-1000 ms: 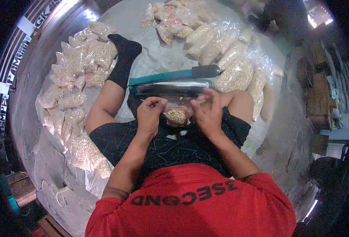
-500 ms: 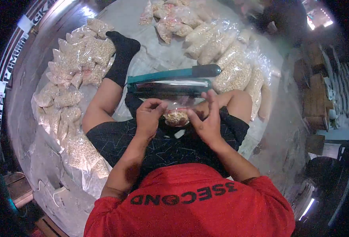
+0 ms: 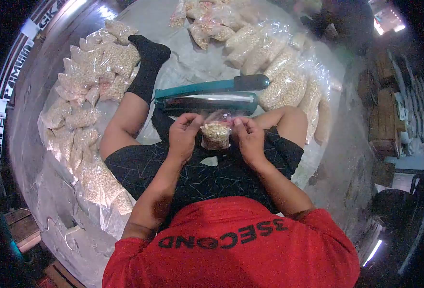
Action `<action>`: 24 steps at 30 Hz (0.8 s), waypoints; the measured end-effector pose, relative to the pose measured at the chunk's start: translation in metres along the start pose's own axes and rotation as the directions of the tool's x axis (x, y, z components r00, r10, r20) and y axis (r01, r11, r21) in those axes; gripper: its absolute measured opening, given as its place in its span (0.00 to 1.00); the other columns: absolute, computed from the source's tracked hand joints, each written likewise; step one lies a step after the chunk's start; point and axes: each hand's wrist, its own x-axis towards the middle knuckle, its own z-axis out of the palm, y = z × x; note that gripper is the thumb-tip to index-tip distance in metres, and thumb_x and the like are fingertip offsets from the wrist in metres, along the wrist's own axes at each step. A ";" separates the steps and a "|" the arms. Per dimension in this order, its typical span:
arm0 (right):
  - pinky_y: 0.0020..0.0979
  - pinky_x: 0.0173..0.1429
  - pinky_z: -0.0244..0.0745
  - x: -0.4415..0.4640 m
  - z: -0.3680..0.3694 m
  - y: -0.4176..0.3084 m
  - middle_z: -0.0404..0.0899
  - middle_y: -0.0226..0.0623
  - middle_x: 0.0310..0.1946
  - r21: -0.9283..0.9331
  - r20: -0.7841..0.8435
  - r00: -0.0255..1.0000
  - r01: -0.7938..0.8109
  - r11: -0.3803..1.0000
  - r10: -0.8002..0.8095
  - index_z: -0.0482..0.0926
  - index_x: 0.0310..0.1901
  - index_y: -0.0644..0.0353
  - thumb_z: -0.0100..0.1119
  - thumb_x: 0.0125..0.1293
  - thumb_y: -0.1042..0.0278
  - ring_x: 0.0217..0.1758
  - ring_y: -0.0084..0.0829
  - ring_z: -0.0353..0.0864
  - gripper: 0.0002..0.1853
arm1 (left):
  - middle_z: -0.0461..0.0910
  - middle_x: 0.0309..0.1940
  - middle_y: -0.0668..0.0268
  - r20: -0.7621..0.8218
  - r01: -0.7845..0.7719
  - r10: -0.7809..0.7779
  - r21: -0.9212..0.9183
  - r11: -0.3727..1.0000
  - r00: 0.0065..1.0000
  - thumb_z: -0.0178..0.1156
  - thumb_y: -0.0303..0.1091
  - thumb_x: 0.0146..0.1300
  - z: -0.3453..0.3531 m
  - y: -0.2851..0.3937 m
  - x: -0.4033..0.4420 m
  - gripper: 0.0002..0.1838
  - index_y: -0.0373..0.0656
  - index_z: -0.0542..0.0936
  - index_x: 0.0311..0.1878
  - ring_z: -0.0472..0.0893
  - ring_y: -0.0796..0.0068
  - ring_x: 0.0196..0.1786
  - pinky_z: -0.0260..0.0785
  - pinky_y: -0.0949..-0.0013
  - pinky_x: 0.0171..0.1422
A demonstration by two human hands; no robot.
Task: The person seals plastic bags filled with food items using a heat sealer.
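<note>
A small clear plastic bag (image 3: 216, 134) of pale beans or kernels hangs upright between my hands, above my lap. My left hand (image 3: 184, 136) pinches its upper left edge between thumb and fingers. On the other side my right hand (image 3: 248, 138) pinches the upper right edge, its fingers curled together. Just beyond the bag lies a teal sealer with a long arm (image 3: 197, 89) and a black grip at its right end. A small white scrap (image 3: 209, 161) rests on my dark shorts below the bag.
Filled clear bags (image 3: 101, 62) are piled along the left, with more filled bags (image 3: 284, 79) at the upper right and at the top. A pale sheet (image 3: 183, 67) lies under them. Wooden boxes (image 3: 385, 115) stand at the far right.
My right hand's fingers, raised and spread before, have closed on the bag's right edge. The bag now hangs more upright, its top drawn out between both hands.
</note>
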 end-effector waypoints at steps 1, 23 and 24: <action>0.28 0.51 0.77 0.002 0.000 0.001 0.89 0.33 0.40 -0.018 -0.001 0.999 0.032 0.999 -0.032 0.87 0.46 0.62 0.59 0.76 0.61 0.42 0.23 0.83 0.13 | 0.85 0.45 0.64 -0.020 0.036 -0.036 0.008 0.999 0.999 0.64 0.32 0.72 0.000 0.000 0.002 0.11 0.36 0.81 0.52 0.83 0.76 0.46 0.74 0.71 0.56; 0.20 0.25 0.64 0.040 0.019 0.019 0.76 0.22 0.27 0.207 -0.040 0.981 -0.178 0.962 0.190 0.80 0.48 0.60 0.63 0.74 0.60 0.23 0.15 0.69 0.12 | 0.87 0.38 0.60 -0.197 0.132 -0.174 -0.212 0.968 0.965 0.62 0.31 0.72 0.016 -0.019 0.029 0.09 0.34 0.82 0.45 0.84 0.74 0.39 0.76 0.70 0.47; 0.20 0.24 0.63 0.043 0.021 0.020 0.75 0.22 0.26 0.191 -0.046 0.979 -0.186 0.964 0.198 0.80 0.47 0.60 0.63 0.73 0.60 0.22 0.15 0.68 0.12 | 0.87 0.38 0.60 -0.199 0.131 -0.174 -0.212 0.968 0.964 0.62 0.31 0.72 0.017 -0.016 0.031 0.09 0.34 0.82 0.45 0.84 0.74 0.39 0.76 0.70 0.47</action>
